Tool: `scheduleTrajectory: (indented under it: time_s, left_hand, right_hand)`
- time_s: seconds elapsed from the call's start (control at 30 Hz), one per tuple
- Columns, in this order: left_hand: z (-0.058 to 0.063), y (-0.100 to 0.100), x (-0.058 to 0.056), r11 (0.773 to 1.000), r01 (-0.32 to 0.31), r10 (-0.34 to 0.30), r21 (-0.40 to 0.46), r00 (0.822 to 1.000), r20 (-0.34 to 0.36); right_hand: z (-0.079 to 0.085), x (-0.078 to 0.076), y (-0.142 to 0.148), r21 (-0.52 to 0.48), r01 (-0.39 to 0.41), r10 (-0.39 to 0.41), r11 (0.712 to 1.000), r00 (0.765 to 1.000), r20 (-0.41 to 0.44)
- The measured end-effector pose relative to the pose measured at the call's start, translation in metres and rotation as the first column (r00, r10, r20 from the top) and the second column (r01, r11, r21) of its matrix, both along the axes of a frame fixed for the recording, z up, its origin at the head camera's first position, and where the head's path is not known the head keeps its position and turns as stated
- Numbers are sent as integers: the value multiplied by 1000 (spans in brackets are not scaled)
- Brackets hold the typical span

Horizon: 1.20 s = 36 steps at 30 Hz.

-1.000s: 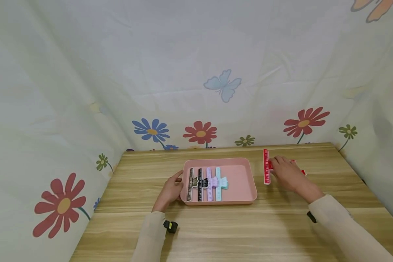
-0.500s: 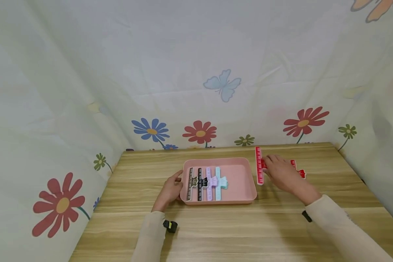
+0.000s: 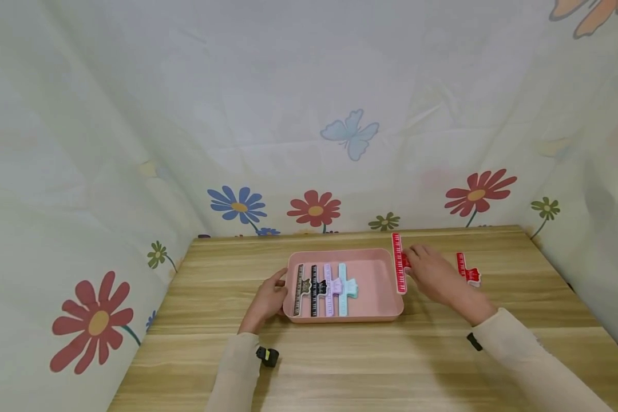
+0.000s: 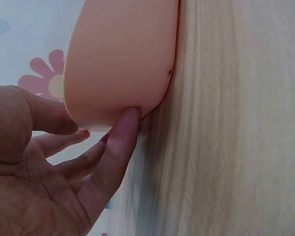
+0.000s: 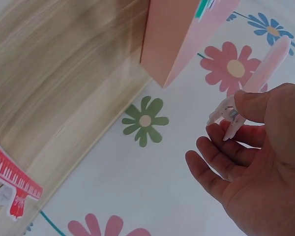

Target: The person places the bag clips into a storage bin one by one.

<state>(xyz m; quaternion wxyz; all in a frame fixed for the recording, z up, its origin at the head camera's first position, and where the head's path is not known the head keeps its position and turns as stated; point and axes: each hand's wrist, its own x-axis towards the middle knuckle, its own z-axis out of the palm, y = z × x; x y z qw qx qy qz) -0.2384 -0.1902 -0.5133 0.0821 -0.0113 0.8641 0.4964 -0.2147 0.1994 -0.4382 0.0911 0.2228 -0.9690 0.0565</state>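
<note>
My right hand [image 3: 432,273] pinches a red clip [image 3: 399,263] with a piano-key pattern by its handle. The clip's long bar overlaps the right rim of the pink tray [image 3: 383,286] in the head view. Seen from the right wrist, the pale underside of this clip [image 5: 268,64] rises above thumb and fingers. My left hand [image 3: 268,297] touches the tray's left end, fingertips against the outer wall in the left wrist view. Inside the tray lie a brown clip [image 3: 297,292], a black clip [image 3: 315,292], a purple clip [image 3: 329,292] and a light-blue clip [image 3: 343,292], side by side.
A smaller red clip [image 3: 468,272] lies on the wooden table [image 3: 340,366] to the right of my right hand. Behind the table hangs a white curtain [image 3: 268,114] printed with flowers and butterflies.
My right hand has carried the red clip leftward to the tray's right rim, uncovering the smaller red clip behind it. The left hand and the tray have stayed in place.
</note>
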Motion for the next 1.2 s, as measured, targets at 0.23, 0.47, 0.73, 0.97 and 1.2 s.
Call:
scheduleTrajectory:
  time_s: [0.23,0.47,0.73,0.97,1.2]
  left_hand:
    - [1,1,2,1000,1,-1,-1,1000,-17]
    - [0,1,2,1000,6,-6,2,1000,-24]
    - [0,0,2,1000,1,-1,10,1000,-17]
    - [0,0,0,1000,-1,1,-4,1000,1]
    - [2,0,0,1000,4,-4,-5,1000,7]
  right_hand:
    - [2,2,-10,-8,-19,19,1000,1000,6]
    - [-2,-1,-20,-17,-16,17,1000,999,44]
    - [-9,-2,-29,-38,-6,9,999,998,69]
    - [-14,-5,-37,-26,-13,15,1000,997,72]
    - [-18,-6,-44,11,-26,25,1000,997,73]
